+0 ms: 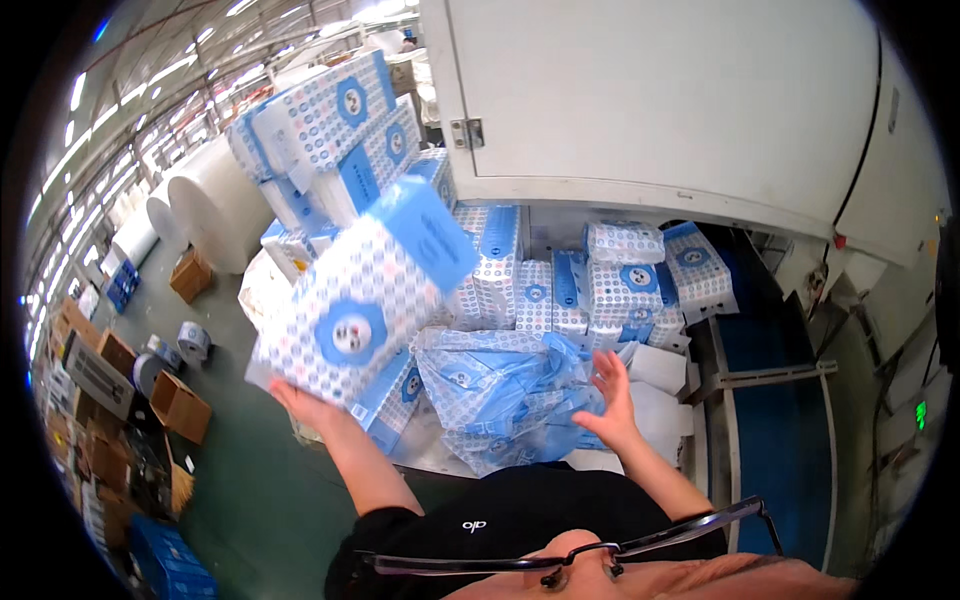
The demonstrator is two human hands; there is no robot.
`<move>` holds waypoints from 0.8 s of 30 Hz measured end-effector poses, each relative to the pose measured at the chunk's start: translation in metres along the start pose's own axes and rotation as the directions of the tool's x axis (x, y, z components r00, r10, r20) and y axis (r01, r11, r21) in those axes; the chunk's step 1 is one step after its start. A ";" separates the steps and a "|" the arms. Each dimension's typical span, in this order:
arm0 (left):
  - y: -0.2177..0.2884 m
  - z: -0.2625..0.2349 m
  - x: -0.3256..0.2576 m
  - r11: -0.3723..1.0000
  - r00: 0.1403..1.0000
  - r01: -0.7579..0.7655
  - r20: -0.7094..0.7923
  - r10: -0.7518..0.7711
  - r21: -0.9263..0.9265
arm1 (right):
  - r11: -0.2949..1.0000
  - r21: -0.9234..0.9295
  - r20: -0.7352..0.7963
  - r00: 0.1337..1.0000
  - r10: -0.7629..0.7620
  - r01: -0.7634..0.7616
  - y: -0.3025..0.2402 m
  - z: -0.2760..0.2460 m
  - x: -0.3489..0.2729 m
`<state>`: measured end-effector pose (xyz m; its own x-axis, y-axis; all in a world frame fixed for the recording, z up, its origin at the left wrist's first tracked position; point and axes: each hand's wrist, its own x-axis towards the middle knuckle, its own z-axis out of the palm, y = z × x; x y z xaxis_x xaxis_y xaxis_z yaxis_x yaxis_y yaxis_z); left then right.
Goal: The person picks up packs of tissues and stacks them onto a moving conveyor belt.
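Note:
My left hand (303,404) grips a white-and-blue plastic-wrapped tissue pack (385,275) by its lower corner. The pack hangs tilted in the air, at the left, in front of a tall stack of like packs (325,115). My right hand (610,402) is open, fingers spread and bent, at the right edge of a crumpled heap of printed blue-and-white plastic wrap (500,385). Whether its fingertips touch the wrap I cannot tell. Below the held pack another tissue pack (385,410) lies partly hidden.
More wrapped packs (625,290) stand under a white machine cabinet (660,90). A blue conveyor belt (785,440) with a metal rail runs at the right. On the green floor at left are cardboard boxes (180,408) and large white paper rolls (215,205).

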<state>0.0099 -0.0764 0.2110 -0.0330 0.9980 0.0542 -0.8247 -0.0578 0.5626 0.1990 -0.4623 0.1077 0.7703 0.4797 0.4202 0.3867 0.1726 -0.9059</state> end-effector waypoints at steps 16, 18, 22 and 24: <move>-0.129 -0.211 -0.061 0.410 0.394 0.876 0.113 -0.912 0.254 | 0.997 -0.069 0.396 0.918 -0.008 0.038 -0.037 0.020 -0.007; -0.127 -0.206 -0.060 0.270 0.240 0.937 0.155 -0.958 0.221 | 0.991 -0.132 0.437 0.897 0.059 -0.001 -0.024 0.010 -0.011; -0.114 -0.183 -0.077 0.413 0.489 0.739 -0.002 -0.872 0.533 | 0.957 0.004 0.559 0.794 0.239 -0.291 0.018 -0.015 -0.010; -0.130 -0.202 -0.082 0.434 0.658 0.460 0.031 -0.753 0.774 | 0.840 -0.052 0.614 0.646 0.454 -0.541 0.049 -0.029 0.000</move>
<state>0.0055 -0.1457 -0.0328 0.6165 0.6990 -0.3624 0.0641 0.4142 0.9079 0.2325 -0.4788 0.0644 0.3619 0.9162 -0.1719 -0.0656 -0.1590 -0.9851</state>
